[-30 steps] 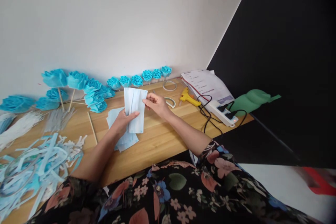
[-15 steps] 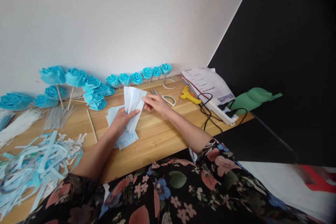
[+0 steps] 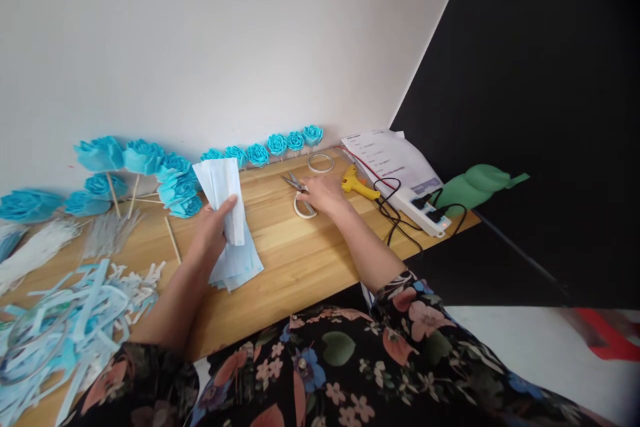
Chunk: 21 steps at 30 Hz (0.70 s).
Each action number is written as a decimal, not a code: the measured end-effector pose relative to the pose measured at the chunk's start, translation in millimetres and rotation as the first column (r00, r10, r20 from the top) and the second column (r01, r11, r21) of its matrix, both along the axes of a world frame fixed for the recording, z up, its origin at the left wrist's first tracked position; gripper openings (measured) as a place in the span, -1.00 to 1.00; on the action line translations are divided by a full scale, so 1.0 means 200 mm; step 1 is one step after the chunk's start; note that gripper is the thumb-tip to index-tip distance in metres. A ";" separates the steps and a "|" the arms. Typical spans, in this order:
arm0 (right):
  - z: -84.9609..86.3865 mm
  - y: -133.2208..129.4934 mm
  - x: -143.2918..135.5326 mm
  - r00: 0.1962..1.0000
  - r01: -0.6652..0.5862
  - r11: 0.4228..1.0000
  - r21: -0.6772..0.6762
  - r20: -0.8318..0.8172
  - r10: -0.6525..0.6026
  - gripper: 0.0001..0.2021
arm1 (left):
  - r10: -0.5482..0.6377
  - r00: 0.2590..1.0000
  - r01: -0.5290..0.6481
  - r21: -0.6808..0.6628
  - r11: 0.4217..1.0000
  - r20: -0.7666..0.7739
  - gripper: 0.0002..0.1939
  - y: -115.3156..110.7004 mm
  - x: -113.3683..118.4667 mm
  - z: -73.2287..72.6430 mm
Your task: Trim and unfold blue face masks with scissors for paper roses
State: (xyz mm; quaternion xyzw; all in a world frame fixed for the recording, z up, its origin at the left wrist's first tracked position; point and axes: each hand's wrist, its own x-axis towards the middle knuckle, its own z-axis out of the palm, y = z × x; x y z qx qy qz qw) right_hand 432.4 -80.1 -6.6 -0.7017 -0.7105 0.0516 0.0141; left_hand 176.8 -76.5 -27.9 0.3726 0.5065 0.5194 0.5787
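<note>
My left hand (image 3: 213,230) is closed round a folded, pleated pale-blue face mask sheet (image 3: 227,193), its thumb pressed flat on the front. Under it, more pale-blue sheets (image 3: 240,267) lie on the wooden table. My right hand (image 3: 323,193) reaches to a pair of scissors (image 3: 304,210) with white handles, fingers closed at the handle; part of the handle is hidden under the hand. The blades point to the upper left.
Blue paper flowers (image 3: 257,154) line the wall, with more on sticks (image 3: 175,240) at left. Cut strips (image 3: 85,320) heap at front left. A yellow glue gun (image 3: 357,183), tape ring (image 3: 321,162), papers (image 3: 390,157), power strip (image 3: 423,213) and green object (image 3: 477,185) sit right.
My right hand has let go of the folded sheet and moved right onto the scissors, which have turned. My left hand has drawn the sheet to the left.
</note>
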 end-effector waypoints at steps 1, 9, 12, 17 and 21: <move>-0.01 0.00 -0.01 1.000 -0.009 1.000 -0.009 0.005 0.009 -0.54 | 0.003 1.000 -0.003 -0.005 1.000 0.005 -0.44 0.00 0.00 0.00; -0.06 0.02 -0.04 0.979 -0.019 1.000 0.022 -0.204 0.023 -0.53 | 0.049 0.999 -0.049 -0.019 0.999 0.005 -0.39 0.00 0.00 0.04; -0.04 0.02 -0.07 0.758 -0.051 0.994 0.092 -0.645 0.099 -0.52 | 0.056 0.998 -0.056 0.003 0.998 0.010 -0.37 0.00 -0.01 0.05; -0.02 0.00 -0.12 -0.066 -0.198 0.972 0.130 -0.991 0.119 -0.39 | 0.045 0.999 -0.045 0.026 0.999 0.012 -0.37 0.01 -0.03 0.05; -0.04 -0.01 -0.13 -0.138 -0.314 0.949 0.035 -0.990 -0.009 -0.38 | 0.010 1.000 -0.010 0.022 1.000 0.011 -0.38 0.01 -0.05 0.05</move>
